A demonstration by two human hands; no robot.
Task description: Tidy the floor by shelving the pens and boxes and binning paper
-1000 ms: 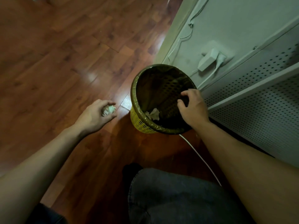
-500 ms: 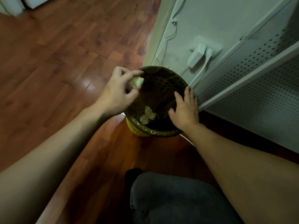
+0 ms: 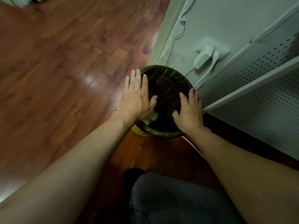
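A yellow woven bin [image 3: 163,134] lined with a dark bag stands on the wood floor against a white cabinet. Crumpled paper [image 3: 151,119] lies at its bottom, partly hidden under my left hand. My left hand [image 3: 136,97] hovers flat over the bin's left rim, fingers spread, holding nothing. Over the right rim is my right hand [image 3: 189,110], palm down and fingers apart, also holding nothing.
A white perforated metal cabinet [image 3: 252,101] rises right of the bin. A white adapter [image 3: 203,56] and cables hang on the wall behind. A white cord [image 3: 191,143] runs along the floor by my right forearm. My knee in grey fabric [image 3: 178,199] is below.
My left hand carried a paper ball from the floor to the bin and released it; the hand is now flat over the rim. My right hand stayed at the right rim.
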